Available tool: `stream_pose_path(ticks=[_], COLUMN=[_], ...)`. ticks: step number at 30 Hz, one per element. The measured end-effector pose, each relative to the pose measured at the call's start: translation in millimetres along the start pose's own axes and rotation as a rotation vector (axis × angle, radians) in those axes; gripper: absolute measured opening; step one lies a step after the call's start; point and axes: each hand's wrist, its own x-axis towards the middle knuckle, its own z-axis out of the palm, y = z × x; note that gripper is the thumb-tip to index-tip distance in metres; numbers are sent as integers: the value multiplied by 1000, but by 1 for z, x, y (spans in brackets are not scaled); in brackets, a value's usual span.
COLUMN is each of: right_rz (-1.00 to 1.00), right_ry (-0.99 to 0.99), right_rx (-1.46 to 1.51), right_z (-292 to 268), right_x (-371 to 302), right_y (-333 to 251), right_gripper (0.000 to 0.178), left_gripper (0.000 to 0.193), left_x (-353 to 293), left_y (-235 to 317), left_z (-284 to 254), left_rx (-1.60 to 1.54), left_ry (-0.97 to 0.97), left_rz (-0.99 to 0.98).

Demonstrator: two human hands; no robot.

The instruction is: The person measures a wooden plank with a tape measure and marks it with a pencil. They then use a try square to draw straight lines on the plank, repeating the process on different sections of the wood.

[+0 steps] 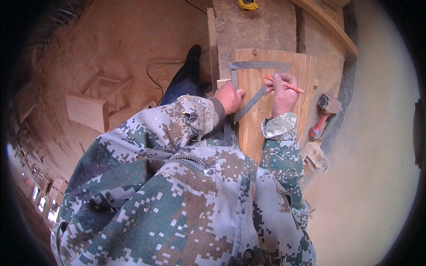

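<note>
A pale wooden board (302, 71) lies on the workbench in front of me. On it rests a metal triangular square (259, 65), its long blade across the board's far part and its slanted arm running toward me. At the board's left edge my left hand (229, 98) is closed round the square's side, thumb toward the board; its other fingertips are partly hidden. A small light wood piece (223, 83) shows beside that hand. Over the square's slanted arm, my right hand (284, 95) pinches a red pencil (293, 87), which is held tilted above the board.
A yellow tape measure (248, 5) sits at the bench's far end. Right of the board lie a red-handled hammer (326, 111) and a crumpled pale glove or cloth (314, 155). On the floor at left stands a wooden stool-like frame (88, 110), near a dark cord (153, 73).
</note>
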Motion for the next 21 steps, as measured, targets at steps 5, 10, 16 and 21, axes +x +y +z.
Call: stream_pose_path(ticks=[5, 10, 16, 21], right_rz=[-4, -19, -6, -18], right_ry=[-3, -162, -112, -93], right_rx=[-62, 5, 73, 31], right_z=[7, 16, 22, 24], right_x=[10, 18, 33, 30], right_y=[-16, -21, -17, -19], right_gripper=[16, 15, 14, 12], left_gripper=[39, 40, 40, 42], left_x=[-2, -6, 2, 0], left_y=[2, 1, 13, 14], left_z=[0, -1, -1, -4], left_rx=[67, 33, 84, 108], left_ry=[51, 57, 43, 47], left_rz=[44, 62, 60, 74])
